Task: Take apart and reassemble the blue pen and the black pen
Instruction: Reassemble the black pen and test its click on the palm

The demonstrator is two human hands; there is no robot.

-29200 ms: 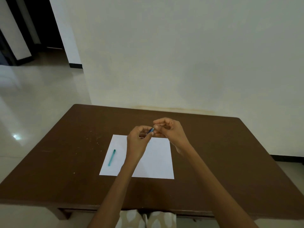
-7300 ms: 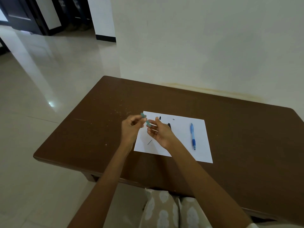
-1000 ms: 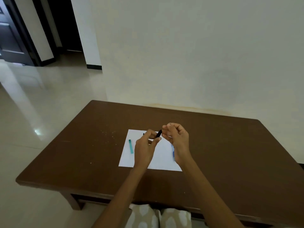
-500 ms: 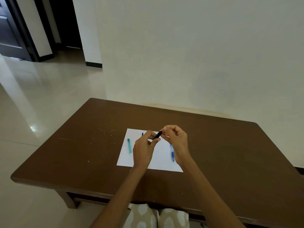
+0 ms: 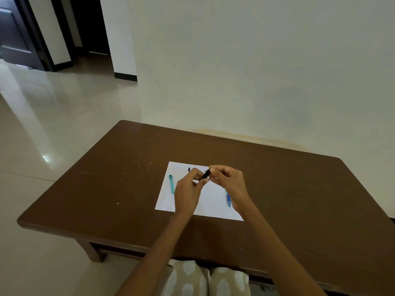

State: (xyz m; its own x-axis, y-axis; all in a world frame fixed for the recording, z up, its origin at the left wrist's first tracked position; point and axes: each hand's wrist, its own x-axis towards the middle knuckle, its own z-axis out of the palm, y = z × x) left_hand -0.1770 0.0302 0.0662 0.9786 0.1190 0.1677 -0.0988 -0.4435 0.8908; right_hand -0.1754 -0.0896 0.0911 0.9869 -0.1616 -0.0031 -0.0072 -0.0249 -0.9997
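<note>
Fingers: the fingers (image 5: 199,182) of the left hand (image 5: 188,194) are curled round the lower end of a short black plastic pen section (image 5: 206,174), held tilted above the sheet. The fingers (image 5: 213,169) of the right hand (image 5: 229,180) pinch at its upper end; whether they hold a separate small part there is too small to tell.

Black pen: in pieces. Held section as above. One small dark plastic piece (image 5: 189,169) lies loose on the paper near its far edge, just beyond the left hand.

Teal translucent plastic tube (image 5: 171,184): lies flat on the left part of the sheet, apart from both hands; probably the black pen's barrel.

Blue plastic click pen (image 5: 228,200): lies on the right part of the sheet, partly hidden behind the right wrist; appears whole.

White sheet of paper (image 5: 213,205): flat on the brown wooden table (image 5: 106,189).

Risks, judged:
- A slipped pinch could drop a small part, which may bounce off the sheet onto the dark table or the floor and be hard to find.
- The right wrist hangs just above the blue pen; lowering it could roll the pen off the paper.
- The left hand could brush the loose dark piece away.
- Forcing the held parts together misaligned could jam or bend them.
</note>
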